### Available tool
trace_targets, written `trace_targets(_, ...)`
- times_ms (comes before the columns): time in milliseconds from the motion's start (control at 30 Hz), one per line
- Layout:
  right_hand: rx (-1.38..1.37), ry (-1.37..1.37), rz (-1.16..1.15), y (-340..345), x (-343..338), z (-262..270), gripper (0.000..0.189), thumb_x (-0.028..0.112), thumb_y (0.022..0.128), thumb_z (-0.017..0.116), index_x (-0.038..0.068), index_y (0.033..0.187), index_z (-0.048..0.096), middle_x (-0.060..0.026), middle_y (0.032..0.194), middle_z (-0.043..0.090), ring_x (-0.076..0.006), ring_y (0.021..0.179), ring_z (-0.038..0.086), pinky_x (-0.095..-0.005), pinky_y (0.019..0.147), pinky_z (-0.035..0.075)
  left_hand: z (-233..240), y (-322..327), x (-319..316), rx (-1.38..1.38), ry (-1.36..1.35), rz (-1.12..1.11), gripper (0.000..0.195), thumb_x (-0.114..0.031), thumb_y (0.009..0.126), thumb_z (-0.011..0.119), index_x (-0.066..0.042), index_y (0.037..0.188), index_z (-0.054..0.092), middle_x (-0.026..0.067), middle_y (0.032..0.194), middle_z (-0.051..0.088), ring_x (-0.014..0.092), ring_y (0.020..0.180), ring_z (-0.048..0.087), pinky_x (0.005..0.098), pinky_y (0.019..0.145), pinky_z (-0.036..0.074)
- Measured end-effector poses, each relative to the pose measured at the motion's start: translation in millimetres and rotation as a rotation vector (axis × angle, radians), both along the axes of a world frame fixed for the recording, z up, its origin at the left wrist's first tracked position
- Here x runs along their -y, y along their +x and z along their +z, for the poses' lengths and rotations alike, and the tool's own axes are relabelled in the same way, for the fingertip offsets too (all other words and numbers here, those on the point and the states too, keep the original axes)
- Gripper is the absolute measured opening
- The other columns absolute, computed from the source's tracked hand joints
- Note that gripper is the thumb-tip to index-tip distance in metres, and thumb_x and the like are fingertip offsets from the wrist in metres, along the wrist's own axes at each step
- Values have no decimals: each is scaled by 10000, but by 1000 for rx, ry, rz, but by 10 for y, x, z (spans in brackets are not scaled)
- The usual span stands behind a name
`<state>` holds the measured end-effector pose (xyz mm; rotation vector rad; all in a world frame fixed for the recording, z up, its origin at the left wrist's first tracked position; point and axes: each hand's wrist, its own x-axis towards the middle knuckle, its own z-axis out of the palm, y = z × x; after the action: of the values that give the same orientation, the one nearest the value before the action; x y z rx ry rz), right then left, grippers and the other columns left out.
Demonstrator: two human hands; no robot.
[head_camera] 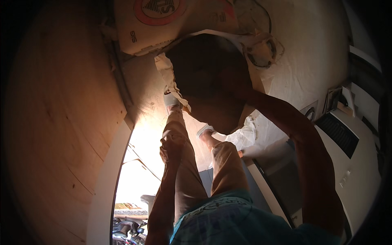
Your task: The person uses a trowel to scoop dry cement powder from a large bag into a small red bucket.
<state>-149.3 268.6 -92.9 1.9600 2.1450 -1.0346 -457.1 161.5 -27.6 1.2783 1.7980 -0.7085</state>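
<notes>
A large paper or fabric sack (165,73) with a torn, ragged rim gapes in front of me, its inside in deep shadow. My right arm reaches over the rim from the right, and my right hand (234,84) is a dim shape inside; its fingers and anything in them are hidden. My left hand (173,145) rests on my left knee, seemingly with bent fingers, though shadow blurs their pose. Both feet stand beside the sack, in light shoes. Crumpled pale sheeting (245,133) lies by the sack's lower right edge.
Beyond the open sack lies a printed sack (183,33) with a red ring mark. A wooden panel (61,107) rises at left, beside a bright doorway with a motorcycle (127,228) outside. At right, a white desk (346,171) bears a black keyboard (338,133).
</notes>
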Motion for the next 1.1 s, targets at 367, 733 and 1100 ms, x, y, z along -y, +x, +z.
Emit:
trace_targets(367,-137,-87,-7,41,153,-440,225,222,847,572,51,974,644,-175,920,620,-301,863,592,-426,810,447,-101,-14,40,29,5,-42,666,-531,726,634,-69,1195,533,240,1098,557,384,908,631,466,763,512)
trace_targets(733,-186,-246,52,241,-403,813,271,145,691,631,4,920,663,-182,837,643,-312,832,628,-395,756,480,-85,45,50,14,23,-49,694,-570,716,634,-81,1201,550,232,1070,576,380,918,629,452,780,505)
trace_targets(1100,-137,-214,-63,519,-320,1602,412,87,612,630,10,1015,664,-187,989,632,-323,940,611,-377,835,480,39,179,53,18,21,-41,713,-592,740,601,-60,1214,563,245,1085,594,369,1028,597,445,883,474)
